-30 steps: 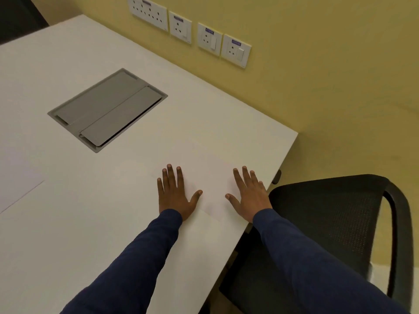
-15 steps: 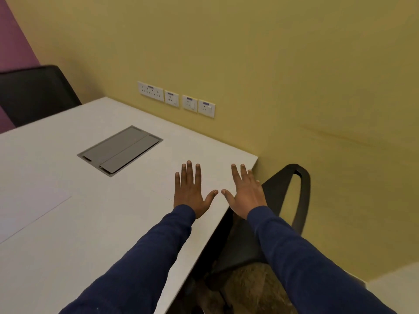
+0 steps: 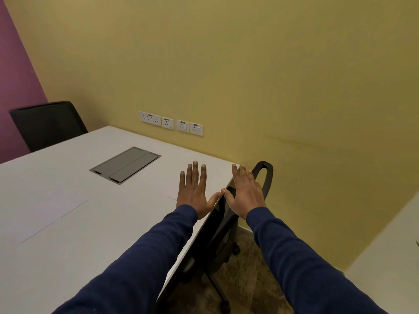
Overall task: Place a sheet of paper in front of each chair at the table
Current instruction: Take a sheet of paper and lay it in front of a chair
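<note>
Where both palms were pressing flat a second ago, the left hand (image 3: 193,193) now seems lifted over the desk (image 3: 102,245) corner. The right hand (image 3: 246,196) has drifted past the edge, over the near chair (image 3: 264,177). Fingers on both are straight and spread, gripping nothing; can't tell if the left still touches. View has pulled back and up.

The just-placed sheet (image 3: 215,177) lies flat in front of that chair, barely visible, white on white. A second sheet (image 3: 34,211) lies at the desk's left side. Far chair (image 3: 47,123) shows no sheet that I can make out.

Judgement: this place is done, hands released; next is another sheet for a remaining chair.
</note>
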Demonstrator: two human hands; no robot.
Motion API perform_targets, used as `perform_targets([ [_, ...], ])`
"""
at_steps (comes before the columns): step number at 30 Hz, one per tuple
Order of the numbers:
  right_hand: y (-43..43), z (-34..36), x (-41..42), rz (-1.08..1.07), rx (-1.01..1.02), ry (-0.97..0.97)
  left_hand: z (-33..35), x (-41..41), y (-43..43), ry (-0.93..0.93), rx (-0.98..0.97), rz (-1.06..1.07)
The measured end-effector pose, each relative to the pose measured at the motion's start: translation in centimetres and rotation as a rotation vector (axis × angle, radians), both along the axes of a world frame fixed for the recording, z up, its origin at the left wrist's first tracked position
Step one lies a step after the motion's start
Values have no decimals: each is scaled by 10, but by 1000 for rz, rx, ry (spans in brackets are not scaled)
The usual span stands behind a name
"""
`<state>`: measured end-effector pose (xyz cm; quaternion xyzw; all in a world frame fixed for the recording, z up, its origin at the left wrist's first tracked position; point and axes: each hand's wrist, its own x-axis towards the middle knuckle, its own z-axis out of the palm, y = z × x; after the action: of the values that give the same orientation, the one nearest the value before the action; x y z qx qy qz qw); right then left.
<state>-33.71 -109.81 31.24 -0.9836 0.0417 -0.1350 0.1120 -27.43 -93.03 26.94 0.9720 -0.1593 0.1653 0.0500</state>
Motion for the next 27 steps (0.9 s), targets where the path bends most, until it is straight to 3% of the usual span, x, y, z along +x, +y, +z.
perform_targets([
  [13, 143, 12, -161, -106, -65, -68, 21, -138, 131, -1, -75, -77],
  [27, 253, 41, -333, -158, -4, -143, 54, -305, 250, -63, -60, -136],
])
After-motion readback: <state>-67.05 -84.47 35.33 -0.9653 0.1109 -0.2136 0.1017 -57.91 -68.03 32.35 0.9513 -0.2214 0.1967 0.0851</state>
